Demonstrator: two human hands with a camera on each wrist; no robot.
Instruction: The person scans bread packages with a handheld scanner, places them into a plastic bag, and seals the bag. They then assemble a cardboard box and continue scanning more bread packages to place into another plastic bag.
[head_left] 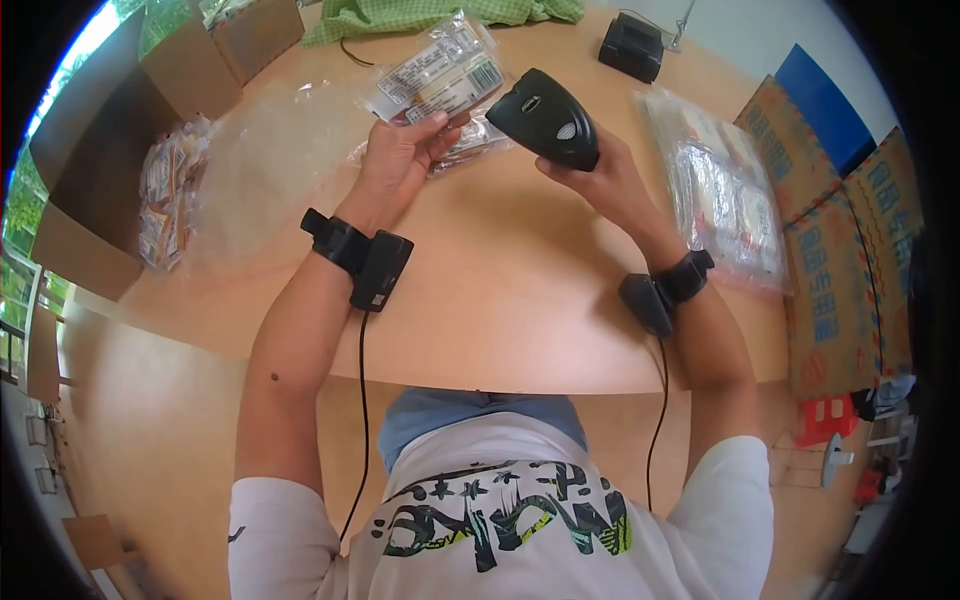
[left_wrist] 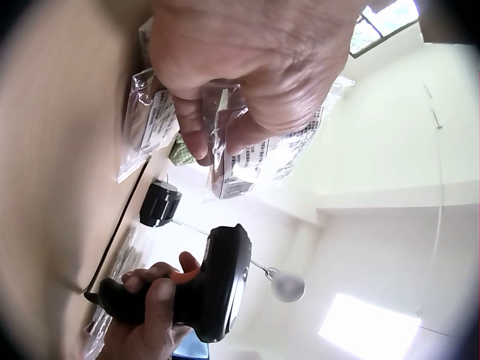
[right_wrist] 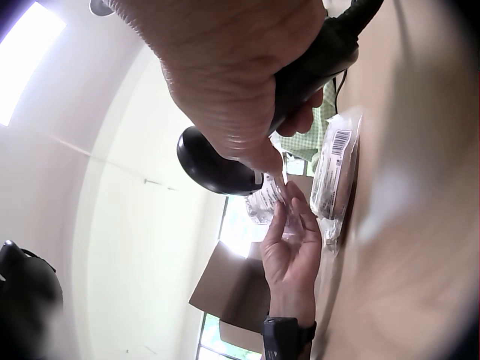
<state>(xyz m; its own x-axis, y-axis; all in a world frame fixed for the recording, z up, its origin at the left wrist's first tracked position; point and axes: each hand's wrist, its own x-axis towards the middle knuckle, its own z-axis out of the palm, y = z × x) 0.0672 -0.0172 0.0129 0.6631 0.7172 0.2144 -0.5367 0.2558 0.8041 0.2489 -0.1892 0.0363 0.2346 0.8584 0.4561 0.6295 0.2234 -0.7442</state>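
Observation:
My left hand pinches a clear plastic packet between thumb and fingers, raised over the table. The packet carries a white printed label with a barcode. In my right hand is a black barcode scanner, its head turned toward the packet. Fingers wrap its handle by an orange trigger, as the left wrist view shows. Beneath my left hand, another labelled packet lies on the table, partly covered in the head view.
On the left, an open cardboard box stands by several packets and a clear plastic sheet. Stacked plastic-wrapped packs lie right, before printed cardboard. A green checked cloth and a black device sit at the back.

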